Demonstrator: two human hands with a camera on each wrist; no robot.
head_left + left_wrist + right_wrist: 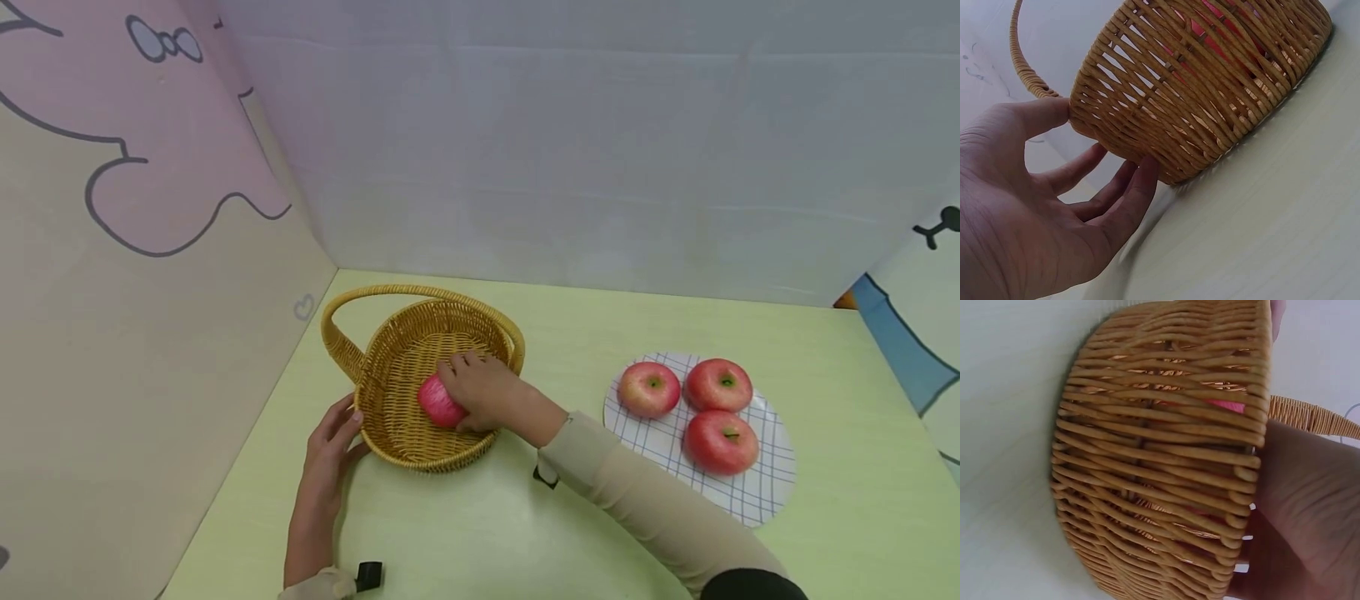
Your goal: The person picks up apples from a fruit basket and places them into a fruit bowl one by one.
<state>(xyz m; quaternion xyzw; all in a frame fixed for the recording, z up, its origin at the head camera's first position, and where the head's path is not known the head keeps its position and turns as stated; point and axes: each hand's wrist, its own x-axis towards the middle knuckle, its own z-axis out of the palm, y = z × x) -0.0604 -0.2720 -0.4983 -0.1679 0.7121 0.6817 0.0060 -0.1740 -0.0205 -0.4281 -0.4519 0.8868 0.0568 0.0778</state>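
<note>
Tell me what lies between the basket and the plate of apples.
Only bare green table and the person's right forearm crossing it, seen in the head view; basket, plate.

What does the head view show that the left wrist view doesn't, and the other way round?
Only the head view shows the right hand inside the basket, gripping a red apple, and three more apples on a checked plate to the right. Only the left wrist view shows up close the left hand's fingertips touching the basket's lower wall, thumb against its side, with red glimpsed through the weave. Both show the left hand at the wicker basket, its handle, and the pale green table.
</note>
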